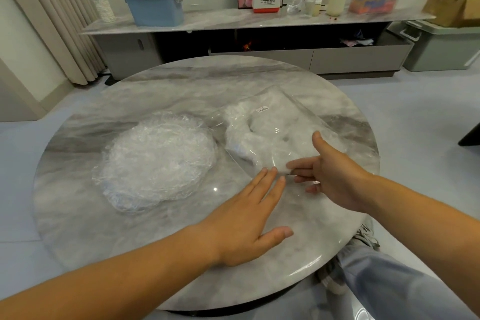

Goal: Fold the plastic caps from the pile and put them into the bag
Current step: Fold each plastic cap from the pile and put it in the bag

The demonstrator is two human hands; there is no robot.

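A loose pile of clear plastic caps (155, 161) lies on the left half of the round marble table (181, 80). To its right lies a clear plastic bag (275, 127) with a small label and white folded caps inside. My right hand (335, 176) reaches to the bag's near mouth with its fingers straight and its thumb spread upward over the film. A small white folded cap (282, 169) sits at its fingertips. My left hand (249, 218) lies flat with straight fingers, its fingertips touching the bag's near edge beside the folded cap.
The table's near edge is just in front of my knees (368, 267). Beyond the table stands a low cabinet (259, 21) with a blue bin (155, 5), stacked cups, boxes and bottles. A grey crate (441, 49) sits on the floor at the right.
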